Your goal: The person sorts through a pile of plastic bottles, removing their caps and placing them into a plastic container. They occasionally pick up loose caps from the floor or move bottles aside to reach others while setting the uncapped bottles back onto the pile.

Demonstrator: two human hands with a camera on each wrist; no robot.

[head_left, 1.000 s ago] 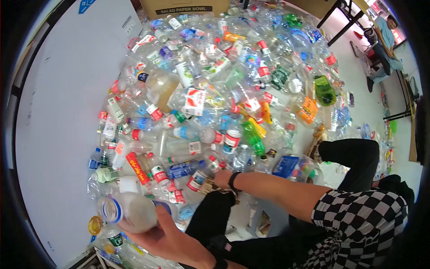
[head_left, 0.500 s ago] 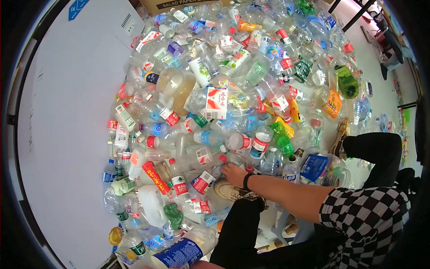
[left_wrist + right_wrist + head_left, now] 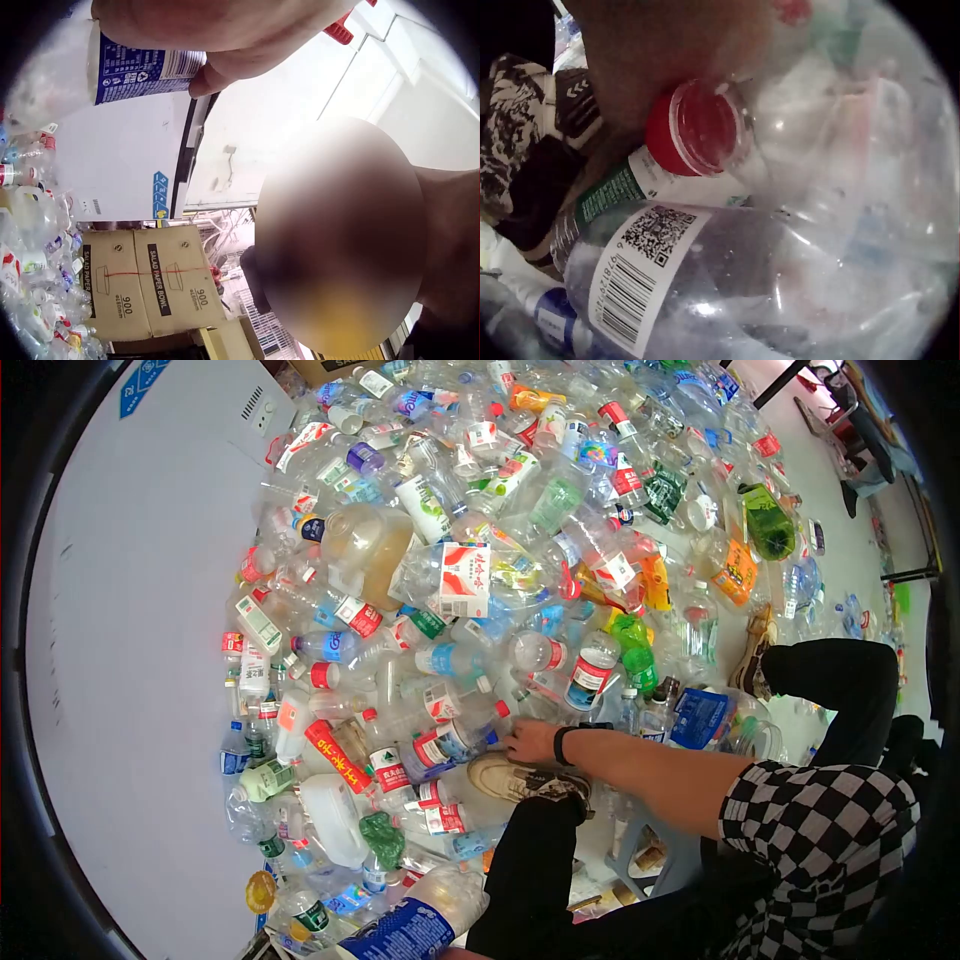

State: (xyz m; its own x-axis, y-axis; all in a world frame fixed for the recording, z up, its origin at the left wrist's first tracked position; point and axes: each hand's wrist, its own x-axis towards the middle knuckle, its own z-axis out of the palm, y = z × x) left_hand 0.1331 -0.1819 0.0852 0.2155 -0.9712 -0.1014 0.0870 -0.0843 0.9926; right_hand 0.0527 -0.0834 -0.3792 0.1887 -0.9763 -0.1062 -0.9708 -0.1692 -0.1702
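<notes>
In the left wrist view my left hand (image 3: pixel 225 30) has its fingers curled around a large translucent plastic bottle (image 3: pixel 56 79) with a blue label. The head view catches that bottle (image 3: pixel 405 928) at the bottom edge, label up, with most of the hand cut off. My right hand (image 3: pixel 535 742) reaches down into the bottle pile just above a patterned shoe (image 3: pixel 500 775). Its fingertips are at the end of a clear bottle with a red-and-blue label (image 3: pixel 440 745); I cannot tell whether they grip it. Close below the right hand lie a red-capped bottle (image 3: pixel 697 127) and a barcoded bottle (image 3: pixel 637 277).
A wide heap of empty plastic bottles (image 3: pixel 470 580) covers the floor, bounded at left by a white panel (image 3: pixel 150 660). A grey stool (image 3: pixel 655 855) stands by my legs. Cardboard boxes (image 3: pixel 150 281) are at the back; a white jug (image 3: pixel 335 815) lies near the left hand.
My left hand has lowered the blue-labelled bottle toward the bottom edge and turned its label up. The right hand has shifted slightly among the bottles by the shoe. The head view has shifted.
</notes>
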